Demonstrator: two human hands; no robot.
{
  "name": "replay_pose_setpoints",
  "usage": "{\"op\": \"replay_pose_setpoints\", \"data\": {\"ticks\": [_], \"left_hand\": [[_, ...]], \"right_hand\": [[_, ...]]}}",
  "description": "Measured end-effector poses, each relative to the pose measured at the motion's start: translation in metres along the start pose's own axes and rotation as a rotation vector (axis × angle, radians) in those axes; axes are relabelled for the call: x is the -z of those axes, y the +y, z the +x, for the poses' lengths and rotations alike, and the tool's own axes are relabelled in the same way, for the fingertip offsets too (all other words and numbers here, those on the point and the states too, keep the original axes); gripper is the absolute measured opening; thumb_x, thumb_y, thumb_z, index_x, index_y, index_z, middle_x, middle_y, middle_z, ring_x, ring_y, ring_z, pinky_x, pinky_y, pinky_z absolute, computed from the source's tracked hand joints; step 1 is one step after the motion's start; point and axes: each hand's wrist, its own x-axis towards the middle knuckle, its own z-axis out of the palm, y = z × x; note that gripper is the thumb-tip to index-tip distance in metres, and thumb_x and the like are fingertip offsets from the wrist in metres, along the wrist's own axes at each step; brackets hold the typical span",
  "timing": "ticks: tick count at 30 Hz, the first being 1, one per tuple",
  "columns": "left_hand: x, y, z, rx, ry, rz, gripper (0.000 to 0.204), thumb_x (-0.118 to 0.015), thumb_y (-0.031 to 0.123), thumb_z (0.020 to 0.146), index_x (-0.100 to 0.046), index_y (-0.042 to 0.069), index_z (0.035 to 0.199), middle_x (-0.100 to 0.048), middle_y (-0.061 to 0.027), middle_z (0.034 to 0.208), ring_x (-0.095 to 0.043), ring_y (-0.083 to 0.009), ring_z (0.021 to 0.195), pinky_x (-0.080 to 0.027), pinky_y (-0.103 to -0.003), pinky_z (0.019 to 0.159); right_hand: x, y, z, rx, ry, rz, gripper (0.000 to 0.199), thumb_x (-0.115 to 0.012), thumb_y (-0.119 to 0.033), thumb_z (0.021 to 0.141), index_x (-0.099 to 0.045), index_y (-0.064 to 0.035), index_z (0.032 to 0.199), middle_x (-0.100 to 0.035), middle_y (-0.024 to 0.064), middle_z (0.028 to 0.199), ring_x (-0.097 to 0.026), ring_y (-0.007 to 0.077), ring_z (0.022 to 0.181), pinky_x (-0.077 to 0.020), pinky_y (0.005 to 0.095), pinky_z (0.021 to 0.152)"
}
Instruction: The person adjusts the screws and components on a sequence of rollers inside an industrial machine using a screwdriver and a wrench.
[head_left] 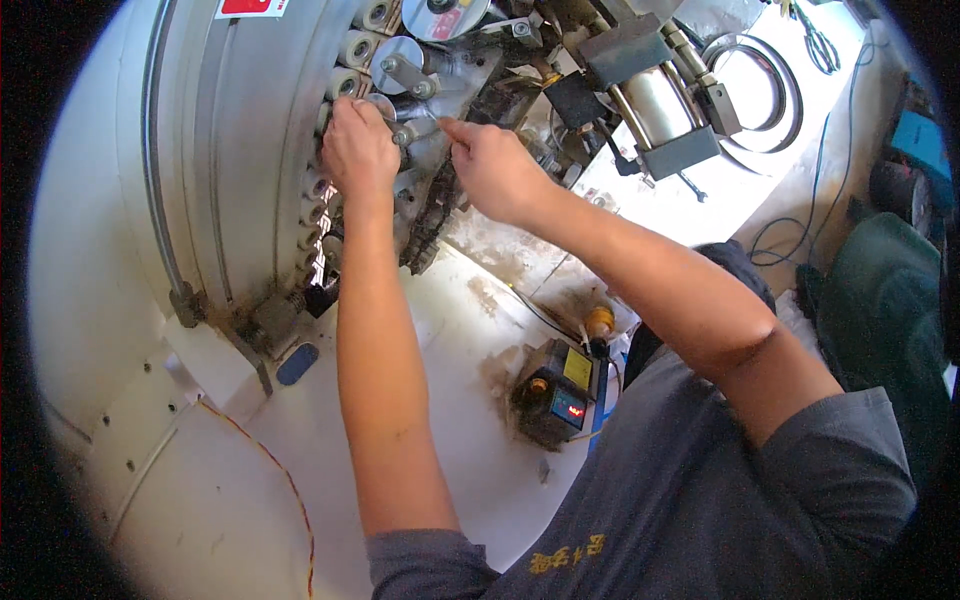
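Observation:
My left hand (pixel 360 148) reaches into a machine with a row of pale rollers (pixel 357 48); its fingers are curled down among the rollers and metal discs, and what they grip is hidden. Just right of it, my right hand (pixel 495 172) is closed, its fingertips at a thin shiny rod or tool end beside a small metal cylinder (pixel 418 128). I cannot make out what it holds. Above both hands, a metal arm (pixel 408 75) is bolted over a round disc (pixel 395 62), and a larger shiny disc (pixel 445 16) lies beyond.
A pneumatic-looking cylinder (pixel 655 105) with dark end blocks stands right of my hands. Black rings (pixel 790 85) and green-handled pliers or scissors (pixel 818 45) lie on a white surface. Below sits a dark box with a red display (pixel 555 395). A curved metal housing (pixel 100 200) fills the left.

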Motion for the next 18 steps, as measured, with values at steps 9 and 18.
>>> {"op": "replay_pose_setpoints", "data": {"ticks": [9,18], "left_hand": [[0.001,-0.005,0.004,0.042,0.006,0.031,0.042,-0.04,0.033,0.101,-0.064,0.0,0.107,-0.068,-0.0324,0.104,-0.061,-0.055,0.096,-0.045,-0.062,0.085],[0.005,-0.01,0.004,0.008,-0.041,-0.003,0.042,-0.04,0.034,0.103,-0.064,0.001,0.111,-0.067,-0.0314,0.107,-0.061,-0.0534,0.101,-0.046,-0.059,0.088]], "right_hand": [[-0.004,0.006,0.003,-0.001,-0.005,-0.018,0.039,-0.049,-0.011,0.099,-0.062,0.0017,0.133,-0.067,0.0345,0.102,-0.067,0.0469,0.098,-0.0545,0.0484,0.087],[-0.009,-0.004,-0.008,0.046,0.027,0.008,0.032,-0.052,-0.006,0.092,-0.066,0.0029,0.119,-0.068,0.0339,0.091,-0.069,0.0489,0.09,-0.0551,0.056,0.084]]}}
